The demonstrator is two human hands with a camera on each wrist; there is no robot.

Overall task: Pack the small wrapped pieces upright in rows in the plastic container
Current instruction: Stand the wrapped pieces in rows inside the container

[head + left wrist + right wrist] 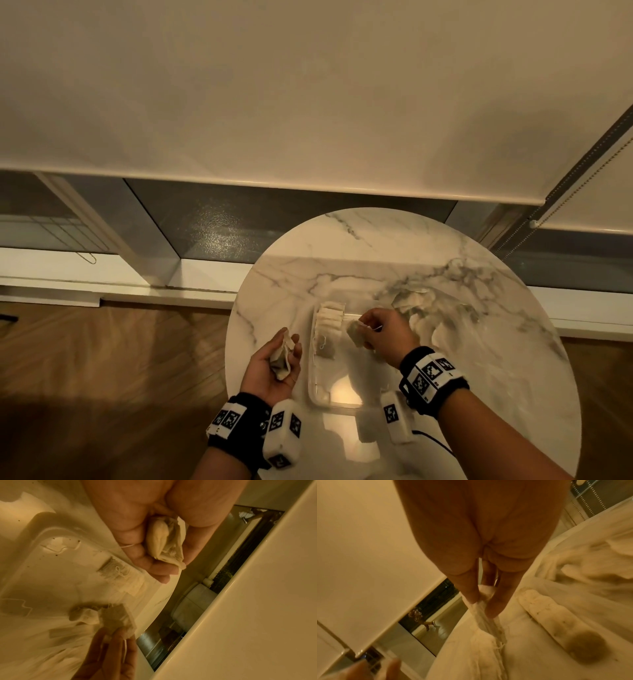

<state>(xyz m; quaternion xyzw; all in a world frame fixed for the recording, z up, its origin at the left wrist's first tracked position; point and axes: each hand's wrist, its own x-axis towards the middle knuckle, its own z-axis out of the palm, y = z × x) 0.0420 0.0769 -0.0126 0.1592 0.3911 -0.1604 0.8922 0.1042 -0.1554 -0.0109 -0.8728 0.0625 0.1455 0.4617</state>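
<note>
A clear plastic container (pixel 317 397) lies on the round marble table (pixel 428 246), with a row of pale wrapped pieces (pixel 329 317) standing upright along its far left side. My right hand (pixel 383 330) hovers over the container and pinches one wrapped piece (pixel 355 334) by its top edge; the right wrist view shows that piece (pixel 485 616) hanging from thumb and finger. My left hand (pixel 274 365), palm up beside the container's left wall, cradles a few wrapped pieces (pixel 281 359) in curled fingers, the same bundle (pixel 165 542) filling the left wrist view.
A loose heap of more wrapped pieces (pixel 431 308) lies on the table to the right of the container. The table's edge runs just left of my left hand. Behind the table are a window sill (pixel 102 274) and a lowered roller blind (pixel 308 102).
</note>
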